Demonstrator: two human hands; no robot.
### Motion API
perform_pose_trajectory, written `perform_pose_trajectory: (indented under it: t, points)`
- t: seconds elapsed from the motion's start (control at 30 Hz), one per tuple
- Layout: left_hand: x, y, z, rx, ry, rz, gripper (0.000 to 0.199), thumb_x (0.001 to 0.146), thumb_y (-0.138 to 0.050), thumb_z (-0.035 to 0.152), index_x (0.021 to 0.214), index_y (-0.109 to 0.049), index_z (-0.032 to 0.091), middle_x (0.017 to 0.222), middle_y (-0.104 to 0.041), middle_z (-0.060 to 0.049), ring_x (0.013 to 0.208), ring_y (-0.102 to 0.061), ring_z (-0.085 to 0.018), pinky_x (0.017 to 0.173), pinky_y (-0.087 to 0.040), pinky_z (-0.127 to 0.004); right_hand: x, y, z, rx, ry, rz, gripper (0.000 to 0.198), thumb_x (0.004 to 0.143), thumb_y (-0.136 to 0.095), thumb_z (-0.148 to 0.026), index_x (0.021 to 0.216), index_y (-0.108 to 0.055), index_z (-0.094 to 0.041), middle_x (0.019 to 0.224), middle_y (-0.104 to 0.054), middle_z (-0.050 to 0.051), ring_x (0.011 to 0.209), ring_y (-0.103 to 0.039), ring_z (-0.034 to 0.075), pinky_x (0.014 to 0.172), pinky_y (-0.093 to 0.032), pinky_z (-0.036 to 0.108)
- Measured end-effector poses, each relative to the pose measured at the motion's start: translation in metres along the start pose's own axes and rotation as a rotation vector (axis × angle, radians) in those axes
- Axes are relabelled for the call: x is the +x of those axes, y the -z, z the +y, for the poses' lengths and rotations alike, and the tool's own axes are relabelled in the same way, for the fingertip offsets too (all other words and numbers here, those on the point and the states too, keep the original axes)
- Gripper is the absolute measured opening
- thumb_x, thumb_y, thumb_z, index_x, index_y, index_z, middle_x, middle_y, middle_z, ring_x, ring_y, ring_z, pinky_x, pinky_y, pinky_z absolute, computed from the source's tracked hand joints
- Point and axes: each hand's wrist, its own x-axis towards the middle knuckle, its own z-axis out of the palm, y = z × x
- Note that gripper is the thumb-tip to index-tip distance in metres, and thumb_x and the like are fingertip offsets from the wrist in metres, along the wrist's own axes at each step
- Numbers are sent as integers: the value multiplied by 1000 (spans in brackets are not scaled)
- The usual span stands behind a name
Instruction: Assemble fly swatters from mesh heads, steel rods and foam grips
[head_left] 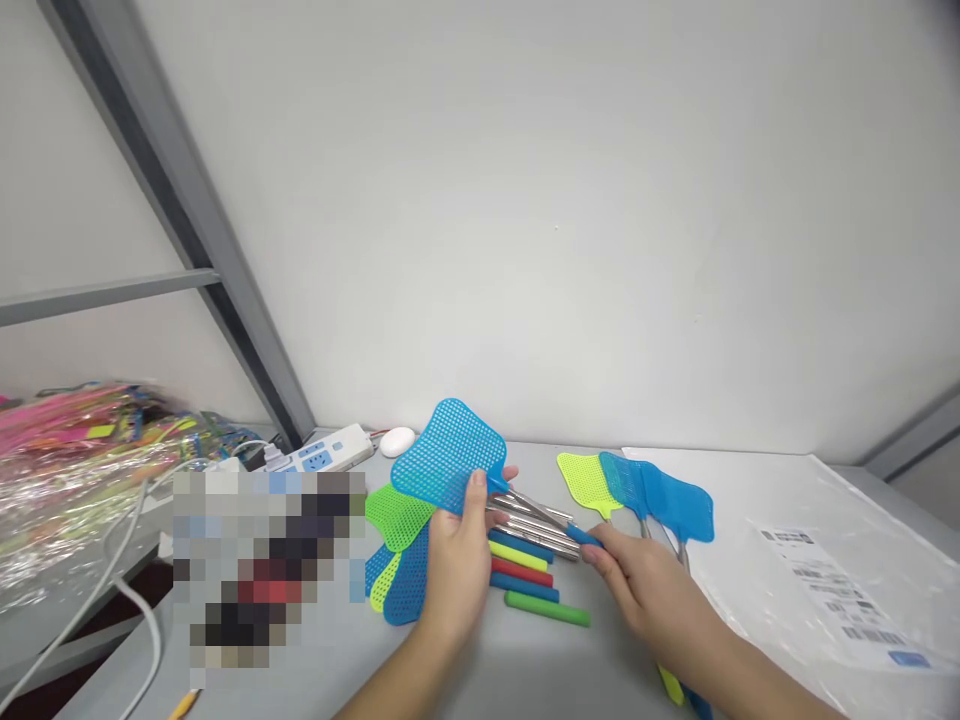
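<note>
A blue fly swatter (450, 455) with a perforated head is held up between both hands. My left hand (461, 560) is closed on it near the base of the head, thumb on top. At the other end, my right hand (637, 580) grips the blue handle (582, 535) on the swatter's metal rod. Under the swatter lie several metal rods (536, 525). Loose foam grips sit just below them, among them a red grip (521, 572) and a green grip (547, 608). Left of my left hand are a green swatter head (397, 515) and a blue swatter head (405, 585), partly covered.
To the right lie a yellow swatter (587, 480) and a blue swatter (679, 500), partly on a clear plastic bag (810, 500) with labels. A white power strip (337, 450) and a white oval object (397, 442) stand near the wall. Plastic-wrapped bundles (90, 450) fill the far left.
</note>
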Motion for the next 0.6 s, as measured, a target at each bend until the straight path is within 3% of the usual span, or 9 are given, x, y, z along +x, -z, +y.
perform_pose_trajectory:
  t: [0.13,0.33,0.5,0.6]
  points:
    - [-2,4,-1,-8,22,1,42,83,-62,49,107,-72,15,78,-73,-8,62,-66,-19,60,-52,-28,-1,1,-10,70,-43,-38,39,99,-24,-44,79,-51,-23,66,-61,2,60,-54,19,52,-28,28]
    - [-1,10,3,-8,31,-25,41,83,-61,50,101,-73,14,84,-74,-9,61,-65,-18,60,-52,-27,-5,7,-27,150,-108,-86,41,98,-24,-48,78,-51,-24,67,-59,1,62,-52,19,54,-29,27]
    - [2,15,4,24,62,-169,40,82,-63,50,99,-71,15,99,-72,-13,82,-66,-22,64,-51,-27,-28,10,-38,297,-119,-59,39,97,-29,-50,87,-56,-25,73,-61,0,68,-56,18,58,-37,26]
    - [-11,13,-4,110,122,-355,42,84,-60,51,105,-70,16,103,-71,-15,84,-66,-23,67,-51,-30,-52,7,-30,320,-215,58,38,96,-30,-54,104,-56,-27,69,-62,-1,61,-58,18,54,-40,26]
